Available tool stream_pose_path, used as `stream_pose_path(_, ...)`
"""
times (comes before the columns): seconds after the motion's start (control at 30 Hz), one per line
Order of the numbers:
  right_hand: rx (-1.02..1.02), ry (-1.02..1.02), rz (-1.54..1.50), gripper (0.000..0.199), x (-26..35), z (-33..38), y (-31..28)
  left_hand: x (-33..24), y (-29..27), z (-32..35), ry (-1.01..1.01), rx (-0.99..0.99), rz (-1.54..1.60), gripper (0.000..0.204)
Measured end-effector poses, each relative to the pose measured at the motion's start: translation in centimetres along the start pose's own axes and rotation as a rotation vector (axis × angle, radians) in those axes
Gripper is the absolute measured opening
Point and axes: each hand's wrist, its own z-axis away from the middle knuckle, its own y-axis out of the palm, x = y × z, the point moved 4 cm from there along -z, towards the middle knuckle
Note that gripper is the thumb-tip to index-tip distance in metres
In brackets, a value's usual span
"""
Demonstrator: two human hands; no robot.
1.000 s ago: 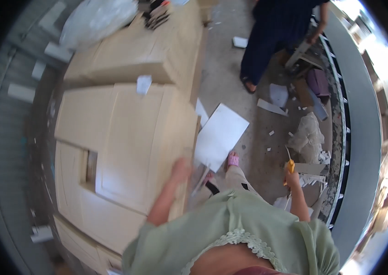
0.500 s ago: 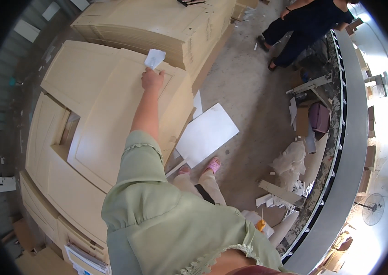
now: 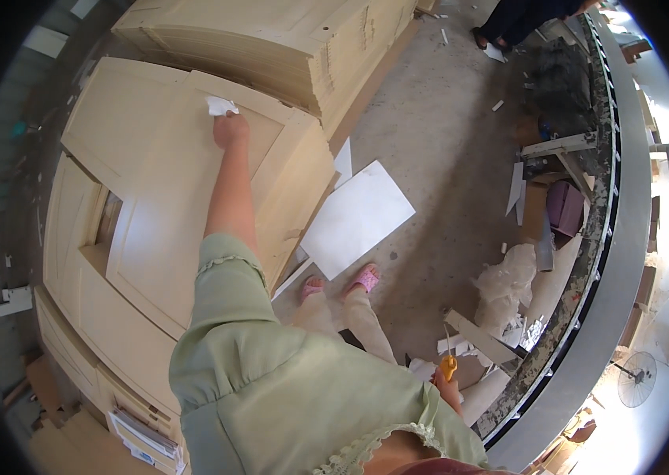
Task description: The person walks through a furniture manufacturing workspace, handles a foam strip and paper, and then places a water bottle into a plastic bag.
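Nearest me, low by the person's right side, the right hand (image 3: pixel 448 388) is best carried with the thin tip of its yellow-handled tool (image 3: pixel 447 366) turned away from the green sleeve and the legs, as it is now. That grip is closed around the handle; I can't make out what kind of tool it is.

Farther out, the left arm stretches over a stack of smooth, cream-coloured, framed panels (image 3: pixel 152 190). Reaching that far, I'd say the wrist should stay loose and the pressure light and even, so the face isn't scuffed. The left hand (image 3: pixel 231 131) has its grip drawn in on a crumpled white scrap, paper or cloth (image 3: pixel 221 106), near the stack's far edge; the fingers are too hidden to tell how tightly, or whether the scrap touches the panel.

Beyond stands a taller cream stack (image 3: pixel 342 51), best left unbumped.
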Motion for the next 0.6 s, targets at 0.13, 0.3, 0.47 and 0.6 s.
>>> stream_pose_path(0.13, -0.001, 0.019, -0.126, 0.033, -1.1, -2.7, -0.5, 1.6, 1.1, 1.2, -0.351, -0.03, 0.864, 0.024)
stream_pose_path(0.3, 0.041, 0.033, -0.183, 0.032, -2.3, -3.6, 0.2, 1.6, -4.2, 3.9, -0.455, 0.015, 1.279, 0.017)
stream_pose_path(0.47, 0.066, 0.035, -0.094, 0.031, -3.4, -3.6, 2.3, 0.4, -2.4, 15.7, -0.113, 0.448, 1.044, 0.009)
stream_pose_path(0.6, -0.002, -0.06, 0.003, 0.029, -2.9, -3.4, 4.4, 0.6, 2.1, 34.6, 0.04, 1.122, 0.52, 0.063)
